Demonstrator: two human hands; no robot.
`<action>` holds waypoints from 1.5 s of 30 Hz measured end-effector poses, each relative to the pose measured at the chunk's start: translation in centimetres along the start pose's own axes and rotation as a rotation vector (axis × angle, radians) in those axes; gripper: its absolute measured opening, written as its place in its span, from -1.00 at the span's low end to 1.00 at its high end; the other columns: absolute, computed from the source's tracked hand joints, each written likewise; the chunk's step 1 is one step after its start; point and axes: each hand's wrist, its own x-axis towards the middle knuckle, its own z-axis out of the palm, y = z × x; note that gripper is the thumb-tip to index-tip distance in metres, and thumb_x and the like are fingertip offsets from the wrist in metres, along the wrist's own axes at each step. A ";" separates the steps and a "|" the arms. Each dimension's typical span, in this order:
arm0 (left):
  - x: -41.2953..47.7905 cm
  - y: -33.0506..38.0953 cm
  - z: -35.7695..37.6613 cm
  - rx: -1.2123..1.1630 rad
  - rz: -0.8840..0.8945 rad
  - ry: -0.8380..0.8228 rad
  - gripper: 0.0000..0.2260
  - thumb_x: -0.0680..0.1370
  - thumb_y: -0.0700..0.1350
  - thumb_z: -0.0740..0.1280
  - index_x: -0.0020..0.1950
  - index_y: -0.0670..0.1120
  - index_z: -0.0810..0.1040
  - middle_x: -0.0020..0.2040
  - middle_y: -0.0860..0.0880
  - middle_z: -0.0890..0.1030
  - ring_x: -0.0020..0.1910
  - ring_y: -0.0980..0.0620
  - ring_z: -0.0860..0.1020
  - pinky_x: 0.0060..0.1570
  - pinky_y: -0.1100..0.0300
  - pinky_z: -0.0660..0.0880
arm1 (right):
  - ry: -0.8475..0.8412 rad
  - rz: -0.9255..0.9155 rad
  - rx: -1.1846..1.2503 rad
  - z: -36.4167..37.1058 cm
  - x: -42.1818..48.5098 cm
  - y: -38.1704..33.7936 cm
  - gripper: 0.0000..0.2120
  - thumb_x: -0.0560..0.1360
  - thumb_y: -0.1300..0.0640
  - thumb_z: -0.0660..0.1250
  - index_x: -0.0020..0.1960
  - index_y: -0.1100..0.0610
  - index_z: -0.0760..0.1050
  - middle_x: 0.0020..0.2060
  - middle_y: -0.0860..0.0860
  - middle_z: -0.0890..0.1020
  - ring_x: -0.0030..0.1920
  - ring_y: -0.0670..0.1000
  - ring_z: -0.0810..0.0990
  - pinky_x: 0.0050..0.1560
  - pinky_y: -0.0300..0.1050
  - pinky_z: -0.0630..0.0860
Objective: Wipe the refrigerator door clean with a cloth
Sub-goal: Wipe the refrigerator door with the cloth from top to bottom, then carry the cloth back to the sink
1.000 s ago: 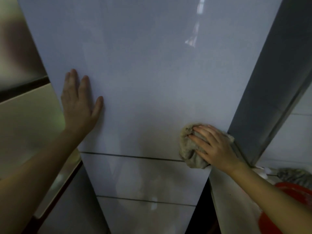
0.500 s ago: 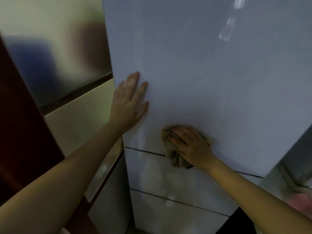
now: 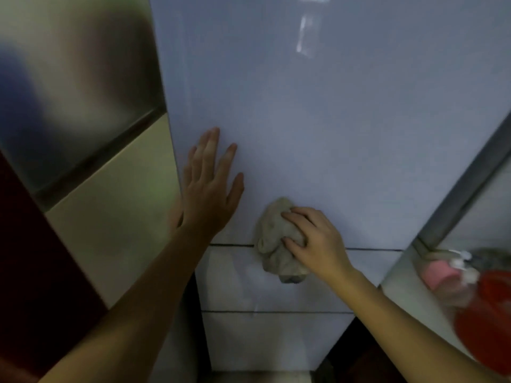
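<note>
My left hand lies flat on the fridge door, fingers spread and pointing up, palm against the panel near its left edge. It grips nothing. My right hand presses a bunched cloth against the same door, low down, fingers curled over the cloth's right side. The two hands are apart, the cloth between them and nearer the right.

The cloth is pale beige and crumpled. It sits across the dark seam at the door's bottom edge, so its upper part covers the door and its lower part hangs over the drawer front beneath. A second seam runs lower, with another drawer front under it.

The door is pale blue-grey and glossy, with a bright reflection near the top. I cannot tell from this view whether any dirt is on it.

To the left stands a cabinet with a steel-look upper panel and a cream lower one. To the right, a worktop carries a pink container and a red bowl, both blurred.
</note>
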 end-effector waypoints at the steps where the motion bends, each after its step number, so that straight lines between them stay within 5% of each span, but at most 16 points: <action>1: -0.7 0.4 -0.1 -0.019 -0.022 -0.018 -0.56 0.66 -0.01 0.24 0.51 -0.15 0.40 0.59 -0.25 0.25 0.59 -0.22 0.19 0.54 -0.15 0.20 | -0.007 0.084 0.029 -0.4 -1.0 -0.3 -0.53 0.44 0.08 0.53 0.32 0.09 0.58 0.20 0.02 0.61 0.16 0.06 0.59 0.10 0.01 0.60; 7: -8.7 3.7 -0.3 -0.276 -0.184 -0.259 -0.64 0.64 -0.04 0.20 0.37 -0.18 0.52 0.45 -0.18 0.47 0.37 -0.22 0.47 0.29 -0.08 0.44 | -0.020 0.555 0.130 -2.9 -10.2 -2.0 -0.59 0.46 -0.06 0.46 0.29 -0.09 0.53 0.13 -0.20 0.58 0.08 -0.16 0.59 0.07 -0.14 0.59; 12: -19.9 6.3 0.3 -0.524 -0.365 -0.678 -0.65 0.66 0.02 0.16 0.35 -0.09 0.53 0.32 -0.06 0.57 0.29 -0.05 0.51 0.29 0.09 0.44 | -0.063 0.893 0.029 -4.5 -21.1 -4.3 -0.59 0.43 -0.05 0.49 0.25 -0.14 0.52 0.13 -0.20 0.60 0.08 -0.14 0.60 0.08 -0.18 0.54; 16: -27.4 8.1 1.0 -0.630 -0.573 -1.039 -0.76 0.67 -0.04 0.22 0.27 -0.05 0.57 0.06 -0.05 0.63 0.05 -0.05 0.60 0.02 0.13 0.48 | -0.071 1.162 -0.003 -6.4 -31.0 -7.5 -0.55 0.44 -0.07 0.50 0.30 -0.10 0.52 0.16 -0.12 0.62 0.11 -0.08 0.60 0.10 -0.16 0.50; 22: -35.4 11.6 -0.4 -0.507 -0.422 -1.465 -0.80 0.66 -0.01 0.20 -0.11 0.03 0.54 -0.19 0.03 0.61 -0.18 -0.03 0.55 -0.21 0.12 0.36 | -0.012 1.548 -0.074 -9.4 -44.5 -16.6 -0.55 0.44 -0.05 0.51 0.29 -0.09 0.51 0.14 -0.08 0.60 0.07 0.01 0.62 0.02 -0.08 0.53; 27: -39.1 14.6 -5.0 -0.473 -0.071 -1.672 -0.75 0.65 -0.06 0.23 -0.17 -0.14 0.51 -0.22 -0.13 0.61 -0.21 -0.10 0.57 -0.21 0.06 0.42 | 0.155 1.803 -0.130 -11.3 -53.0 -26.9 -0.54 0.39 0.05 0.55 0.26 -0.04 0.53 0.13 -0.04 0.61 0.08 0.05 0.61 0.02 -0.12 0.43; 31: -39.4 17.3 -8.8 -0.551 -0.077 -1.874 -0.90 0.50 -0.27 0.33 -0.12 -0.26 0.64 -0.22 -0.21 0.66 -0.27 -0.15 0.65 -0.34 0.12 0.58 | 0.258 1.942 -0.192 -12.1 -57.2 -34.1 -0.57 0.40 0.01 0.54 0.23 -0.11 0.50 0.04 -0.17 0.54 -0.01 -0.05 0.55 -0.03 -0.14 0.39; 34: -40.4 19.9 -9.4 -0.534 -0.046 -1.873 -0.81 0.61 -0.30 0.23 -0.12 -0.32 0.59 -0.15 -0.26 0.65 -0.16 -0.21 0.62 -0.15 0.07 0.55 | 0.365 2.025 -0.222 -12.7 -58.9 -37.8 -0.57 0.40 -0.03 0.52 0.22 -0.17 0.48 0.01 -0.24 0.49 -0.08 -0.12 0.48 -0.06 -0.16 0.39; 37: -41.0 22.7 -8.6 -0.479 0.029 -1.926 -0.81 0.64 -0.21 0.26 -0.09 -0.21 0.63 -0.16 -0.10 0.67 -0.18 -0.06 0.62 -0.24 0.35 0.46 | 0.523 2.100 -0.288 -13.5 -59.8 -40.9 -0.59 0.40 -0.05 0.48 0.18 -0.24 0.43 -0.01 -0.25 0.50 -0.12 -0.15 0.47 -0.15 -0.31 0.37; 39: -40.7 25.6 -7.8 -0.497 0.163 -1.966 -0.80 0.64 -0.14 0.26 -0.07 -0.14 0.65 -0.14 -0.04 0.70 -0.14 -0.03 0.66 -0.13 0.20 0.49 | 0.654 2.150 -0.337 -13.8 -60.2 -42.6 -0.60 0.39 -0.06 0.48 0.17 -0.25 0.43 -0.01 -0.26 0.51 -0.10 -0.19 0.47 -0.12 -0.41 0.34; 45: -42.7 38.0 -5.1 -0.543 0.640 -2.075 -0.77 0.66 -0.10 0.24 -0.07 -0.13 0.64 -0.11 -0.09 0.69 -0.10 -0.09 0.66 0.07 -0.03 0.54 | 1.002 2.343 -0.571 -13.0 -60.6 -47.0 -0.60 0.37 0.01 0.53 0.16 -0.14 0.49 0.04 -0.16 0.57 -0.06 -0.14 0.50 0.00 -0.14 0.45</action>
